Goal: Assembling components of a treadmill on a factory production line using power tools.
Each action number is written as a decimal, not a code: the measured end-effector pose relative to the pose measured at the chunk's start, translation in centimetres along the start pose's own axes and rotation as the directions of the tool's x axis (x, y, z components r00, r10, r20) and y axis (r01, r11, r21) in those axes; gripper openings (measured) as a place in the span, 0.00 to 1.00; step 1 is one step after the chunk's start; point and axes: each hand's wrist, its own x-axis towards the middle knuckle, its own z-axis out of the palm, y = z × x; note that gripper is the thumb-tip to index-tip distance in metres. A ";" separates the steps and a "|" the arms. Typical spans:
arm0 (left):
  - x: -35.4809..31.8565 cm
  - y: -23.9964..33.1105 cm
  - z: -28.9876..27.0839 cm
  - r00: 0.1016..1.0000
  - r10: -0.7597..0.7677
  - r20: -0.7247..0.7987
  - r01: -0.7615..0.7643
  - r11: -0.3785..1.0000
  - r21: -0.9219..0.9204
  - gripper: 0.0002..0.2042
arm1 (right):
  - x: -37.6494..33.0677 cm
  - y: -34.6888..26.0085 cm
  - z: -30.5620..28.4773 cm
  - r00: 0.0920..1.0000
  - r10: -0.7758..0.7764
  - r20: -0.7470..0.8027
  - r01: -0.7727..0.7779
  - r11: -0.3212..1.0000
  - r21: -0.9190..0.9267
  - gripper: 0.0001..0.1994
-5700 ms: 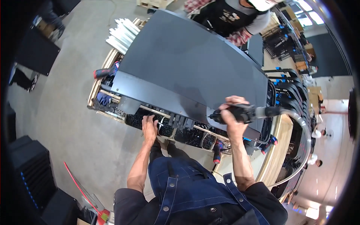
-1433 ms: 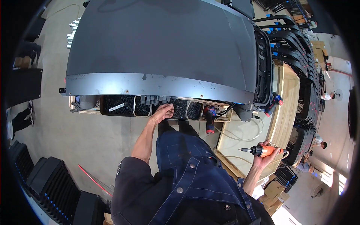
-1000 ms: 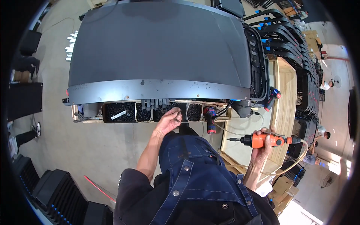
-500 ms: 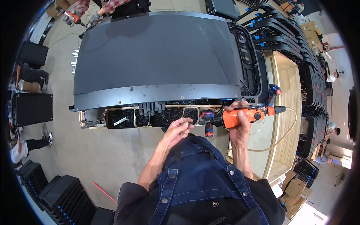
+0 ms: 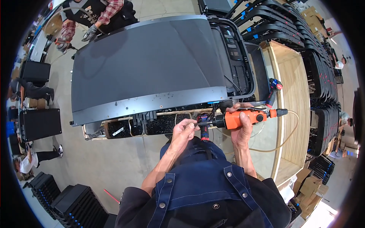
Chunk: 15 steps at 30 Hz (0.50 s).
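My right hand [image 5: 242, 131] is wrapped round an orange air screwdriver [image 5: 232, 120], a hose running from its rear end. The driver's black nose and bit point left. My left hand [image 5: 181, 136] pinches with thumb and fingertips right at the bit's tip; whatever small piece is between them is too small to make out. Just ahead of both hands lies a large dark treadmill-like deck [image 5: 140, 60] with a grey metal edge rail [image 5: 159, 106]. Below that rail sits a divided tray [image 5: 131, 133] of small black fasteners, next to my left hand.
A red-and-blue cordless driver [image 5: 274, 91] rests near an open wooden crate [image 5: 294, 76] on the right. Another cordless driver [image 5: 204, 129] stands behind my fingers. Black frames [image 5: 277, 30] are stacked at far right. A gloved co-worker [image 5: 89, 19] holds a tool at the deck's far left corner.
My left fingers have closed in on the bit tip. The view has shifted, so the deck sits turned and further left. The co-worker's tool has come down toward the deck's corner.
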 end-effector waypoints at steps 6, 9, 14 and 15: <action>4.0 -1.2 3.0 0.995 -0.099 0.012 0.100 0.990 -0.099 0.11 | 1.7 -1.8 -2.0 0.989 -0.146 -0.006 0.145 0.986 -0.085 0.23; 7.9 -2.5 3.5 0.948 -0.229 0.221 0.297 0.886 -0.355 0.10 | 3.1 -4.2 -0.9 0.962 -0.242 0.129 0.261 0.952 -0.158 0.23; 12.5 -5.1 6.6 0.885 -0.269 0.380 0.455 0.665 -0.592 0.11 | 5.9 -4.9 -0.7 0.908 -0.296 0.296 0.386 0.865 -0.321 0.23; 13.0 -5.3 7.1 0.878 -0.249 0.410 0.468 0.630 -0.620 0.13 | 6.3 -4.6 -0.7 0.906 -0.269 0.328 0.387 0.841 -0.379 0.23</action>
